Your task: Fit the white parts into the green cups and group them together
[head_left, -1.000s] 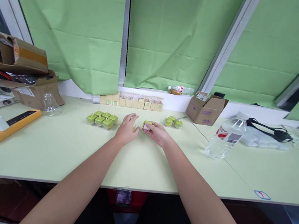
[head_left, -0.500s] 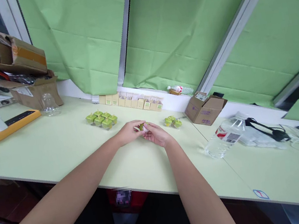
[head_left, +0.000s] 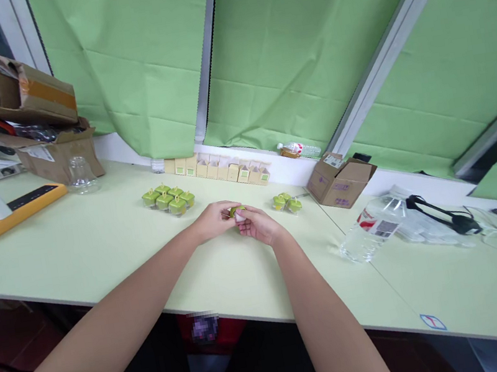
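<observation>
My left hand (head_left: 213, 220) and my right hand (head_left: 257, 225) meet over the pale green table (head_left: 98, 247), both pinched on one small green piece (head_left: 236, 212) between the fingertips. A cluster of several finished green pieces (head_left: 168, 199) stands to the left of my hands. Two or three more green pieces (head_left: 287, 202) lie just to the right. Behind them, a row of small cream boxes (head_left: 217, 169) lines the wall below the green curtain.
A small open cardboard box (head_left: 339, 181) sits at the right rear. A clear plastic bottle (head_left: 371, 232) lies on its side beside plastic bags and black cables (head_left: 447, 220). At the left are an orange power strip (head_left: 7, 211), a glass jar (head_left: 81, 175) and stacked cardboard boxes (head_left: 2, 93).
My left hand has moved right from the table to join my right hand on the small green piece, which is lifted slightly between both.
</observation>
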Available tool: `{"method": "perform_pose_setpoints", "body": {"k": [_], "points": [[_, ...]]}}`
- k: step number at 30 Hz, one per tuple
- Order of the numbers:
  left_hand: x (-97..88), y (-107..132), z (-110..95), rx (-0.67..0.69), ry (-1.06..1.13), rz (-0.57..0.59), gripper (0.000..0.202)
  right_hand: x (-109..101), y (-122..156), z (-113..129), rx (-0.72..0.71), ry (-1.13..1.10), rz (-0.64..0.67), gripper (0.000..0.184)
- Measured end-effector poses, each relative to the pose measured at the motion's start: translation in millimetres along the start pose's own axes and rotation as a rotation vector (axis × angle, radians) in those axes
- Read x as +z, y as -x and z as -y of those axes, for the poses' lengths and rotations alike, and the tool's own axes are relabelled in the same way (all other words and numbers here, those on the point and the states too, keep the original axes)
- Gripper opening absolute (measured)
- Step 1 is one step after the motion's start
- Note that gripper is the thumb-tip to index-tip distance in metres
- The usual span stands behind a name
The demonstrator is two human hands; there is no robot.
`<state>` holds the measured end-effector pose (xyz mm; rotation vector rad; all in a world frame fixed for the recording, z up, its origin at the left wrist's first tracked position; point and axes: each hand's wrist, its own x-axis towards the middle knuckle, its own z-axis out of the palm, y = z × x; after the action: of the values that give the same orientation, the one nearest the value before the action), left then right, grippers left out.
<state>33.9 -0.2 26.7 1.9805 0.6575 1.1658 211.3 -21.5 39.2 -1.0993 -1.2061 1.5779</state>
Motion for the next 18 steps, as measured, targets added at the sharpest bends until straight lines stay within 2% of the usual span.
{"method": "perform_pose_setpoints", "body": {"k": [13,18], "points": [[-0.6,-0.6,5.2,-0.006,0.002,0.011,0.045,3.3,-0.8,3.0,0.018,0.007,-0.034,0.017],[0.9,1.5,2.8,-0.001,-0.029,0.028,0.05,3.4,-4.1,0.8,0.055,0.067,-0.126,0.013]]}}
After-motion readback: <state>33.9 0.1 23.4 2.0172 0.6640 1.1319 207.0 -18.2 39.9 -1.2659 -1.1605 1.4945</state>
